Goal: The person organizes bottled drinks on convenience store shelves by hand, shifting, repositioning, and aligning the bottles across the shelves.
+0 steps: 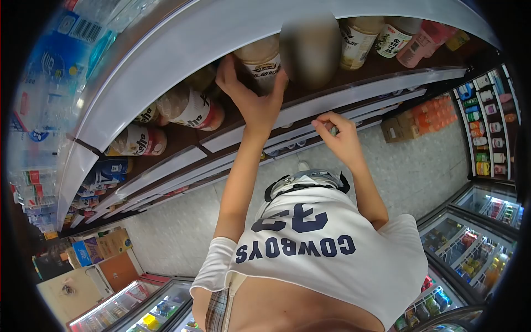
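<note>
My left hand reaches up to the shelf, thumb and fingers around the lower part of a wide bottle with a white label and dark lettering. My right hand hangs in front of the lower shelf edge, fingers curled in. Something small and greyish-green shows between them, too little to name. Right of the held bottle, a blurred oval hides what stands there. Beyond it are a bottle with a cream label, another white-labelled bottle and a pink bottle.
Bottles with white and red labels stand left on the shelf. A white shelf edge curves overhead. Cartons and orange packs sit on the floor at right. Glass-door coolers line the aisle behind.
</note>
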`<state>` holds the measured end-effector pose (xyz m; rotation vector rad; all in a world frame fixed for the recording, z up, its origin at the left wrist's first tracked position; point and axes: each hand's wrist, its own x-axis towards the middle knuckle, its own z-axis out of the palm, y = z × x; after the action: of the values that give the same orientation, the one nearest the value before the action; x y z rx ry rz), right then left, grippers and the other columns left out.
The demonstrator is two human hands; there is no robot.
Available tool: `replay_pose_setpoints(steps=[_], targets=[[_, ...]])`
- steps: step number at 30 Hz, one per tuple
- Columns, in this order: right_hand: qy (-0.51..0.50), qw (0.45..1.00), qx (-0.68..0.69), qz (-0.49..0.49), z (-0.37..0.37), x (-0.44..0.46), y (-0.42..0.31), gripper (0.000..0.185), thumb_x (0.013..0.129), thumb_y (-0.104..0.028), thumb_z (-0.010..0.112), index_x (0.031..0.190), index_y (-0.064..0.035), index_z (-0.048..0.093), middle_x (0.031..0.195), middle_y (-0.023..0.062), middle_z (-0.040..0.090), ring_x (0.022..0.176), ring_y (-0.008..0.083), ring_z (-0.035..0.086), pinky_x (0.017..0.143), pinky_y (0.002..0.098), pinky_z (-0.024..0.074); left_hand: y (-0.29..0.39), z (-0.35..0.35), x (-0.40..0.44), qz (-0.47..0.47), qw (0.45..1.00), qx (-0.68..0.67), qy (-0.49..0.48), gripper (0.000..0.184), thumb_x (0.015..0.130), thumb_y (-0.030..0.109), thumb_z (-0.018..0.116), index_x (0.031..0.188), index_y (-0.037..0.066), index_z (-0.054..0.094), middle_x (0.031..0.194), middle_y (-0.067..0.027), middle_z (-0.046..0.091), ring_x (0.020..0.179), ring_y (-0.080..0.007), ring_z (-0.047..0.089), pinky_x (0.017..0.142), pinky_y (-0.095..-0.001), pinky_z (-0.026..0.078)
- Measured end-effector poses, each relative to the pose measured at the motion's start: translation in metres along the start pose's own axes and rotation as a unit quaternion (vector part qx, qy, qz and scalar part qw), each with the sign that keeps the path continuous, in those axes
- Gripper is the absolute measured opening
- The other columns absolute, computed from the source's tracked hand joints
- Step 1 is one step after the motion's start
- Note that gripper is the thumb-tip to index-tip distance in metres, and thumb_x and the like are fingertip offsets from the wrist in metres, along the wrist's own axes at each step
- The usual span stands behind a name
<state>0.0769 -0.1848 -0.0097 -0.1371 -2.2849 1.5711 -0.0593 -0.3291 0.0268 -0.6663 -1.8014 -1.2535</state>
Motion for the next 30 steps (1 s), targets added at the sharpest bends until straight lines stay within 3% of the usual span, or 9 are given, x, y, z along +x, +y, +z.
replay_pose_setpoints(steps=[2,5,9,10,13,16,19,26,30], targets=[[-0.024,0.999,0.020,-0.004,0.002,0.005,-0.006,0.015,0.084,-0.011,0.072,0.088,0.0023,0.066,0.077,0.0082,0.067,0.062,0.0129,0.058,0.059,0.0264,0.0459,0.004,0.000,-0.003,0.106,0.987,0.106,0.054,0.090,0.072,0.032,0.086,0.140,0.000,0.037,0.133,-0.0203,0.042,0.119,-0.0347,0.045,0.103,-0.0442,0.034],[-0.050,0.997,0.056,-0.031,0.001,0.011,-0.012,0.013,0.083,-0.009,0.071,0.088,0.0027,0.066,0.075,0.0083,0.067,0.064,0.0123,0.060,0.061,0.0254,0.0471,0.015,-0.011,-0.012,0.246,0.954,0.148,-0.082,0.074,0.075,0.043,0.080,0.135,0.012,0.051,0.140,-0.0138,0.046,0.127,-0.0334,0.043,0.108,-0.0473,0.029],[-0.086,0.992,0.064,-0.066,-0.003,0.015,-0.023,0.009,0.083,-0.005,0.069,0.087,0.0026,0.067,0.075,0.0083,0.068,0.068,0.0110,0.062,0.064,0.0249,0.0481,0.043,-0.037,-0.005,0.219,0.923,0.159,-0.274,0.067,0.076,0.041,0.077,0.134,0.016,0.056,0.147,-0.0106,0.044,0.137,-0.0331,0.036,0.109,-0.0543,0.028],[-0.101,0.991,0.057,-0.072,-0.004,0.015,-0.025,0.008,0.083,-0.004,0.069,0.087,0.0025,0.067,0.076,0.0082,0.068,0.069,0.0108,0.062,0.064,0.0249,0.0483,0.056,-0.043,-0.002,0.181,0.933,0.171,-0.259,0.063,0.079,0.041,0.071,0.137,0.022,0.053,0.148,-0.0051,0.045,0.137,-0.0247,0.040,0.108,-0.0520,0.032],[-0.077,0.987,0.121,-0.070,-0.006,0.017,-0.018,0.009,0.083,-0.003,0.068,0.090,0.0018,0.067,0.079,0.0074,0.069,0.071,0.0117,0.063,0.067,0.0256,0.0497,0.066,-0.051,-0.002,0.163,0.940,0.154,-0.259,0.068,0.078,0.039,0.071,0.140,0.022,0.050,0.148,-0.0055,0.044,0.135,-0.0250,0.042,0.107,-0.0518,0.034],[-0.115,0.975,0.176,-0.075,-0.014,0.018,-0.016,0.016,0.084,-0.001,0.065,0.099,0.0025,0.065,0.090,0.0085,0.069,0.079,0.0142,0.065,0.074,0.0276,0.0515,0.069,-0.055,-0.006,0.190,0.928,0.109,-0.301,0.082,0.076,0.037,0.077,0.146,0.014,0.040,0.149,-0.0137,0.041,0.136,-0.0342,0.040,0.109,-0.0571,0.028],[-0.196,0.939,0.279,-0.041,-0.018,0.015,-0.013,0.029,0.085,0.000,0.062,0.114,0.0027,0.060,0.109,0.0112,0.065,0.097,0.0176,0.064,0.086,0.0315,0.0500,0.076,-0.055,-0.007,0.160,0.931,0.073,-0.321,0.085,0.076,0.036,0.077,0.147,0.010,0.038,0.150,-0.0146,0.040,0.135,-0.0344,0.042,0.108,-0.0562,0.031],[-0.280,0.805,0.522,0.036,-0.005,-0.004,0.006,0.090,0.078,-0.036,0.074,0.148,-0.0012,0.030,0.150,0.0167,0.036,0.143,0.0291,0.030,0.116,0.0465,0.0242,0.090,-0.053,-0.007,0.161,0.901,0.014,-0.403,0.086,0.077,0.061,0.061,0.142,0.007,0.044,0.150,-0.0151,0.040,0.135,-0.0327,0.041,0.108,-0.0549,0.034],[-0.283,0.754,0.591,-0.037,0.022,-0.006,0.012,0.087,0.077,-0.032,0.073,0.147,-0.0021,0.030,0.148,0.0171,0.036,0.141,0.0316,0.031,0.115,0.0477,0.0257,0.096,-0.052,-0.012,0.162,0.889,0.012,-0.427,0.089,0.075,0.070,0.055,0.142,0.011,0.047,0.150,-0.0127,0.040,0.137,-0.0313,0.040,0.109,-0.0584,0.029]])
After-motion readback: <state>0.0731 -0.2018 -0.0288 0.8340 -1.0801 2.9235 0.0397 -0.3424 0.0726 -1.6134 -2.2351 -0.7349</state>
